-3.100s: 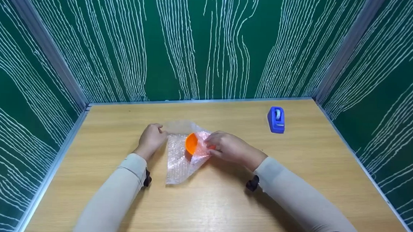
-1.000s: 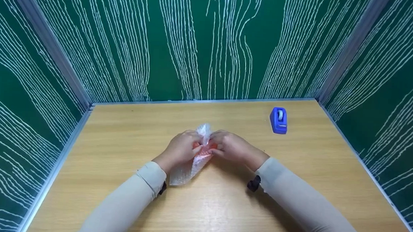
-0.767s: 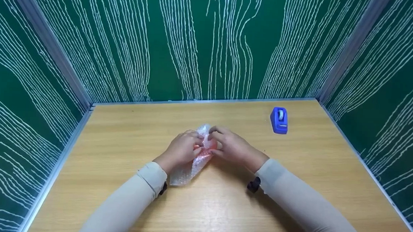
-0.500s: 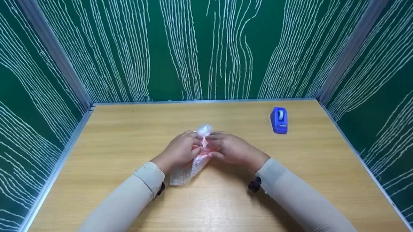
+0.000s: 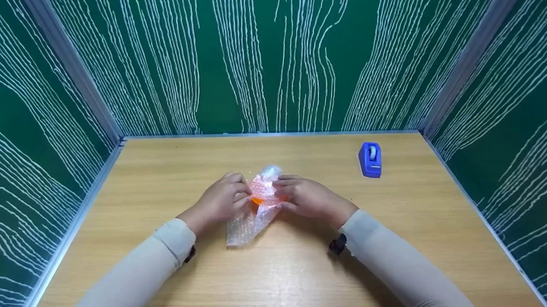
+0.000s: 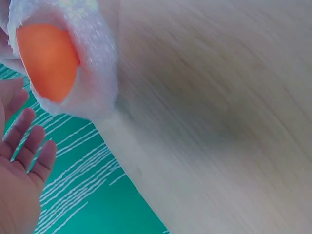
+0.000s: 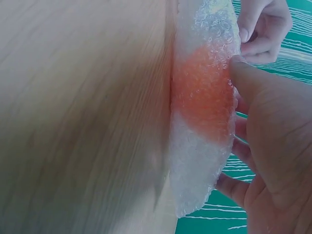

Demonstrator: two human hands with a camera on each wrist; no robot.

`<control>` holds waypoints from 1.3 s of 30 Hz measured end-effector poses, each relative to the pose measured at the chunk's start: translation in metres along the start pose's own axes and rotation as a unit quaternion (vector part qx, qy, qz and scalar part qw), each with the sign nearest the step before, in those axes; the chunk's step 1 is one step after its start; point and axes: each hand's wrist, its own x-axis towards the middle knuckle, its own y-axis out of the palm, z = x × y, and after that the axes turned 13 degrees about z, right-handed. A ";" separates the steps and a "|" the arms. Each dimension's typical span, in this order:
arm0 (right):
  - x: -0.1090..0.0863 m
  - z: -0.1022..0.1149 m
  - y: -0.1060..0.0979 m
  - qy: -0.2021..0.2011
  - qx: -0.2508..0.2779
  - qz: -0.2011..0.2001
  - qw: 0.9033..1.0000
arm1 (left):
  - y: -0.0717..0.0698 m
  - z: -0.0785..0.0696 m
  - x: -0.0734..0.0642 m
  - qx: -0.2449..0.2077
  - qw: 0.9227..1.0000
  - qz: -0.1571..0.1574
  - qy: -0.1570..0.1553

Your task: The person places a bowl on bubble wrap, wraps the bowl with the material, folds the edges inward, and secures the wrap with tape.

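Here, orange cup point(image 6: 48, 61) in bubble wrap point(image 5: 241, 228).
My right fingers point(image 7: 232, 189) spread against it; my left fingers point(image 6: 46, 157) curve loosely beside.

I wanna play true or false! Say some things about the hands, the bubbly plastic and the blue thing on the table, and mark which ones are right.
1. The bubble wrap goes around an orange thing. True.
2. The orange thing is completely covered up. False: some bare orange shows through an opening in the wrap.
3. The right hand is touching the bubble wrap. True.
4. The left hand is on the tape dispenser. False: it is by the bubble wrap, away from the dispenser.
5. The tape dispenser sits on the wooden table. True.
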 end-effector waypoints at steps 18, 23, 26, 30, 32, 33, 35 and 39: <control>0.002 0.001 0.000 -0.017 -0.023 0.005 1.000 | 0.005 0.020 -0.033 -0.028 0.986 0.156 0.061; 0.001 0.001 0.000 -0.026 -0.026 0.001 0.999 | 0.008 0.022 -0.035 -0.017 0.982 0.167 0.084; 0.001 0.000 0.000 -0.021 -0.026 0.004 0.999 | 0.009 0.022 -0.036 -0.015 0.981 0.180 0.075; 0.002 0.000 0.001 -0.011 -0.026 0.010 1.000 | 0.010 0.021 -0.036 -0.021 0.979 0.198 0.047; 0.002 0.001 0.001 -0.006 -0.022 0.014 1.000 | 0.010 0.022 -0.036 -0.026 0.979 0.201 0.037; 0.002 0.001 0.000 -0.004 -0.020 0.015 1.000 | 0.011 0.023 -0.035 -0.026 0.979 0.200 0.034; 0.002 0.001 0.000 -0.002 -0.018 0.017 1.000 | 0.012 0.024 -0.034 -0.025 0.980 0.195 0.037; 0.000 0.002 0.000 -0.009 -0.018 0.011 1.000 | 0.013 0.027 -0.033 -0.017 0.982 0.177 0.065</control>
